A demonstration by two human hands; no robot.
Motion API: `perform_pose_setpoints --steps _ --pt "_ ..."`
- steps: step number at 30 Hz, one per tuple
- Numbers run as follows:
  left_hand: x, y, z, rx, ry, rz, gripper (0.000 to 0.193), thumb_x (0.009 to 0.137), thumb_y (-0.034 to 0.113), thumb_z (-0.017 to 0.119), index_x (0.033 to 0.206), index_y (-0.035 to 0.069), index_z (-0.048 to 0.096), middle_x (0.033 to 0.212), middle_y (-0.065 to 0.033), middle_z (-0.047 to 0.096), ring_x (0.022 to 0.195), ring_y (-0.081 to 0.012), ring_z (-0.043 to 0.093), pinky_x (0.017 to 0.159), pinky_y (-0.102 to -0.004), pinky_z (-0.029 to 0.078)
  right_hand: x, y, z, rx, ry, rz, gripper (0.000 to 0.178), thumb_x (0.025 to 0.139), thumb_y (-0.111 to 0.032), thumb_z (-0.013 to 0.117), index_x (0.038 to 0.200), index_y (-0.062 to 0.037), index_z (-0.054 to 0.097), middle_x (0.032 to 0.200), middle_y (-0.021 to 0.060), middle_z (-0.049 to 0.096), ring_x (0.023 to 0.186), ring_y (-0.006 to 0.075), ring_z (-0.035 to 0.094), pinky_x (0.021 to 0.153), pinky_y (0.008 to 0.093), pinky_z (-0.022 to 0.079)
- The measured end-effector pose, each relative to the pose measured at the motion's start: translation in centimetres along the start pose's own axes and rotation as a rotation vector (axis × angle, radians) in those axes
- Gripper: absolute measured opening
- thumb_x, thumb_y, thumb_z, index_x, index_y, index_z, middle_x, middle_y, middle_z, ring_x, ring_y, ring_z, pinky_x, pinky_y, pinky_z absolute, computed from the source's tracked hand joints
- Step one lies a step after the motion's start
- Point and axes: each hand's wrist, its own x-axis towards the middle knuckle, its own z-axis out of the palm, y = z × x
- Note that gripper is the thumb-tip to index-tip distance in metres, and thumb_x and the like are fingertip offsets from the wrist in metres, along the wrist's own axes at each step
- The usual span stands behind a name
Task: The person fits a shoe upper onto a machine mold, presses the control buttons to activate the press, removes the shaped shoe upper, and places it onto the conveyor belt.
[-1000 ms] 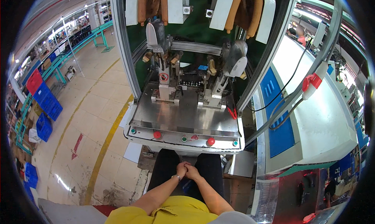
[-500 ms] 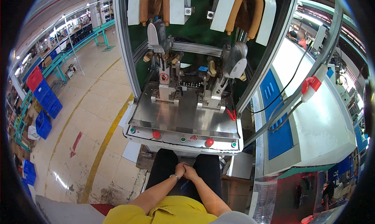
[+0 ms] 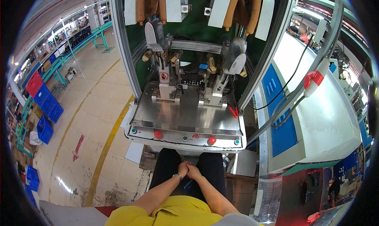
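Head view shows the left hand (image 3: 182,169) and right hand (image 3: 193,172) clasped together between black-trousered thighs (image 3: 164,169), each closed around the other; whether anything lies hidden inside that clasp, I cannot tell. Ahead of them, near but untouched, is the control panel (image 3: 171,137) with 2 red buttons (image 3: 212,140) and 3 green buttons (image 3: 184,138), running along the front of a steel plate (image 3: 185,115). That plate bears 2 upright fixtures (image 3: 164,78), with brown pads (image 3: 255,11) above.

Factory floor (image 3: 104,92); machine (image 3: 185,117), stacked crates (image 3: 47,101)
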Motion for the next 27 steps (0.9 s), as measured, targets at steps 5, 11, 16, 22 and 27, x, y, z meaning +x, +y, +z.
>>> perform_pose_setpoints --steps 5,11,16,22,27 --pt "-0.3 0.7 -0.4 0.001 -0.004 0.005 0.022 0.076 0.014 0.041 0.081 0.005 0.061 0.080 -0.0127 0.061 0.075 -0.0238 0.058 0.068 -0.0317 0.044 0.2 0.4 0.5 0.017 0.043 -0.018 0.039 0.071 -0.011 0.048 0.109 -0.0031 0.048 0.101 0.0194 0.053 0.088 0.0350 0.053 0.075 0.0399 0.042" --pt "0.1 0.0 -0.4 -0.062 -0.027 -0.063 0.021 0.076 0.013 0.042 0.082 0.005 0.061 0.081 -0.0123 0.061 0.077 -0.0241 0.058 0.068 -0.0322 0.045 0.0 -0.3 -0.1 0.047 0.008 -0.007 0.038 0.071 -0.010 0.049 0.108 -0.0035 0.049 0.100 0.0199 0.054 0.089 0.0351 0.052 0.076 0.0402 0.042" --pt "0.0 0.2 -0.1 -0.079 -0.014 -0.079 0.021 0.076 0.013 0.042 0.082 0.005 0.060 0.081 -0.0125 0.061 0.076 -0.0244 0.058 0.068 -0.0319 0.045 0.0 -0.1 -0.1 0.043 0.016 -0.003 0.038 0.071 -0.012 0.049 0.109 -0.0051 0.047 0.099 0.0193 0.054 0.089 0.0349 0.052 0.075 0.0408 0.042" --pt "-0.3 0.5 -0.3 0.019 0.012 -0.037 0.021 0.075 0.012 0.042 0.082 0.006 0.061 0.080 -0.0138 0.060 0.074 -0.0248 0.058 0.066 -0.0326 0.045 0.0 0.1 0.1 0.022 0.057 -0.053 0.038 0.071 -0.014 0.050 0.108 -0.0062 0.048 0.099 0.0189 0.054 0.089 0.0351 0.052 0.075 0.0414 0.042" --pt "-0.8 1.6 -0.9 -0.036 -0.028 -0.016 0.020 0.075 0.010 0.041 0.081 0.005 0.060 0.078 -0.0149 0.060 0.074 -0.0252 0.058 0.066 -0.0331 0.044 0.2 0.2 0.1 0.027 0.025 -0.015 0.039 0.070 -0.014 0.051 0.108 -0.0065 0.048 0.099 0.0188 0.054 0.088 0.0351 0.052 0.074 0.0416 0.042"
